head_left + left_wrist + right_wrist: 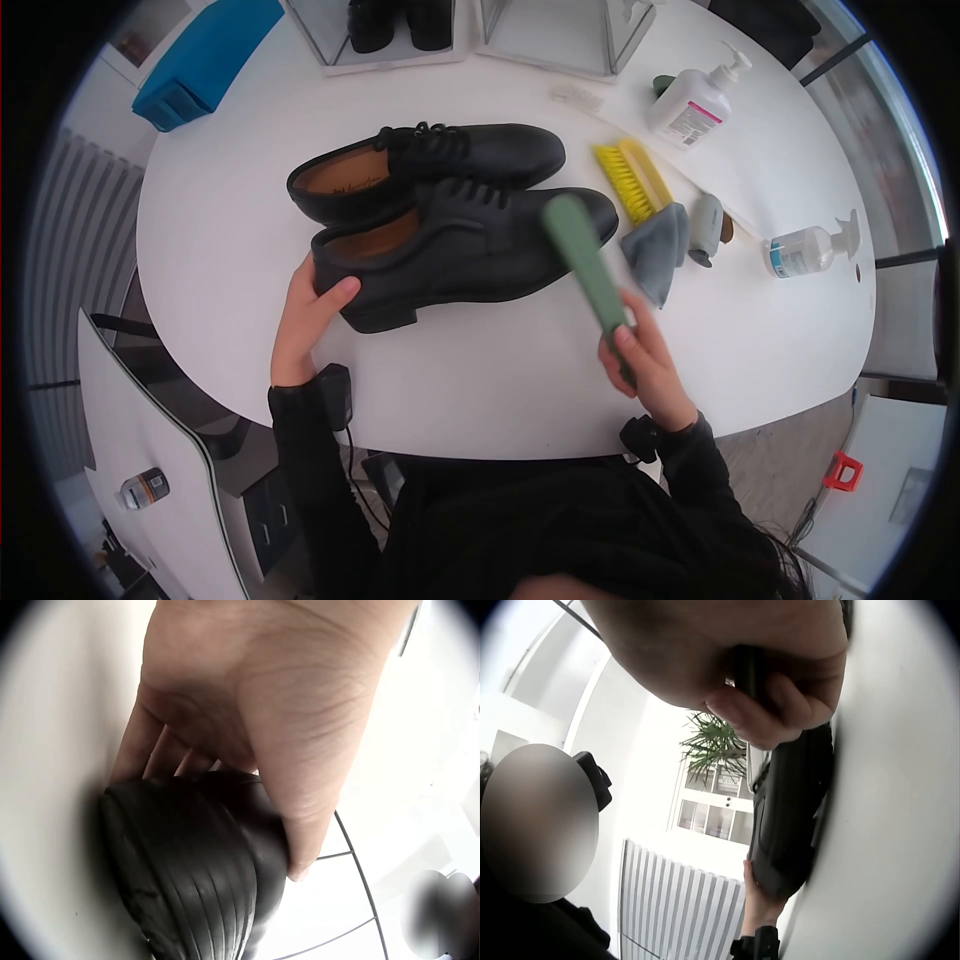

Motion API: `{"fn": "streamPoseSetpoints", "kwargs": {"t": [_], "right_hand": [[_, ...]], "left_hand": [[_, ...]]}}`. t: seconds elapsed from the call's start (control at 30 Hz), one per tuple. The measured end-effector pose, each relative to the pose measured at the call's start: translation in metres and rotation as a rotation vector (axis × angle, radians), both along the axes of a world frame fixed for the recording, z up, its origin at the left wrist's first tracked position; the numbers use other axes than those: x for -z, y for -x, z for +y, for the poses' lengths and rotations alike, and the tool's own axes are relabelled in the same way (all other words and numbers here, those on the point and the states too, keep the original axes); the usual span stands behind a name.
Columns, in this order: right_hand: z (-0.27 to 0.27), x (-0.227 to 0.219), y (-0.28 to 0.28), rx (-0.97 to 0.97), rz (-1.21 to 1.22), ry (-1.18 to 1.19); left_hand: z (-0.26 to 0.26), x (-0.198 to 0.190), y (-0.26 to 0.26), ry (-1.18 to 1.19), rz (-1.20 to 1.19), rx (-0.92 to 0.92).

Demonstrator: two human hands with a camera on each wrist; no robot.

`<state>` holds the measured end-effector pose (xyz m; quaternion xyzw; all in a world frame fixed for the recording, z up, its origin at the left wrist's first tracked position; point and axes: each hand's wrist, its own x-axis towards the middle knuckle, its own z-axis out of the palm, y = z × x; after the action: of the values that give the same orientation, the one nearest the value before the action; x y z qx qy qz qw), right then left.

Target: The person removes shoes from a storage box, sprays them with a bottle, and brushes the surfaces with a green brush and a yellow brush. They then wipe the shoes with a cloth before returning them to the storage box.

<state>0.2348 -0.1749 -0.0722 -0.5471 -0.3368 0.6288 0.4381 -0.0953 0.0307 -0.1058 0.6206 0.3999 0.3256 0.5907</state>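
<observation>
Two black lace-up dress shoes lie side by side on a white table (480, 390), toes to the right. My left hand (305, 315) grips the heel of the nearer shoe (460, 265), thumb on its near side. In the left wrist view, the fingers reach round the back of that shoe (187, 862). My right hand (645, 360) holds a long green brush-like tool (585, 255) by its narrow end. The tool's broad rounded end overlaps the nearer shoe's toe in the head view; its underside is hidden. Beyond lies the other shoe (510, 150).
Right of the toes lie a yellow-bristled brush (630, 180), a grey cloth (655, 250) and a small grey item (707, 225). A pump bottle (695, 105) and a spray bottle (805, 250) stand farther right. Clear boxes (390, 65) are at the back, a blue case (205, 65) at back left.
</observation>
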Motion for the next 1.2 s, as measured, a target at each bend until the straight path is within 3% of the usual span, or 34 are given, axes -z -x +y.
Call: {"fn": "streamPoseSetpoints", "kwargs": {"t": [0.07, 0.2, 0.33, 0.43, 0.47, 0.57, 0.6, 0.63, 0.7, 0.8, 0.93, 1.03, 1.07, 1.2], "right_hand": [[-0.001, -0.003, 0.004, -0.219, -0.045, 0.017], [0.004, -0.003, 0.011, 0.063, 0.004, -0.002], [0.003, 0.005, 0.023, -0.353, -0.141, -0.084], [0.010, -0.003, 0.027, 0.004, -0.039, -0.003], [0.011, -0.002, 0.031, 0.024, -0.067, -0.005], [0.012, 0.002, 0.035, -0.326, -0.178, -0.089], [0.012, 0.002, 0.035, -0.251, -0.204, -0.086], [0.015, 0.002, 0.038, -0.036, -0.102, 0.020], [0.021, 0.004, 0.043, 0.081, -0.054, -0.066], [0.016, 0.006, 0.048, -0.292, -0.158, -0.076], [0.024, 0.004, 0.049, 0.117, -0.084, -0.079], [0.016, 0.006, 0.053, -0.275, -0.151, -0.072], [0.015, 0.011, 0.050, -0.316, -0.192, -0.114], [0.018, 0.010, 0.049, 0.004, -0.066, -0.022]], "left_hand": [[-0.001, 0.001, 0.001, 0.006, -0.008, 0.019], [0.001, 0.001, -0.001, -0.012, -0.002, 0.007], [-0.001, 0.001, -0.002, -0.013, 0.010, 0.000], [0.004, 0.007, 0.000, -0.023, -0.016, 0.004], [0.004, 0.006, 0.000, -0.027, -0.019, 0.015], [0.001, 0.003, -0.001, -0.022, 0.006, 0.034], [0.002, 0.002, -0.001, -0.023, 0.017, 0.033], [0.003, 0.001, -0.002, -0.035, 0.023, 0.038], [0.003, 0.001, -0.001, -0.056, 0.036, 0.038], [0.002, 0.002, -0.002, -0.099, 0.022, 0.048], [0.000, 0.001, -0.004, -0.038, -0.009, -0.002], [-0.003, -0.004, -0.005, -0.039, 0.000, 0.006], [-0.003, -0.002, -0.005, -0.040, -0.018, 0.008], [-0.001, -0.003, -0.004, -0.050, 0.005, 0.017]]}}
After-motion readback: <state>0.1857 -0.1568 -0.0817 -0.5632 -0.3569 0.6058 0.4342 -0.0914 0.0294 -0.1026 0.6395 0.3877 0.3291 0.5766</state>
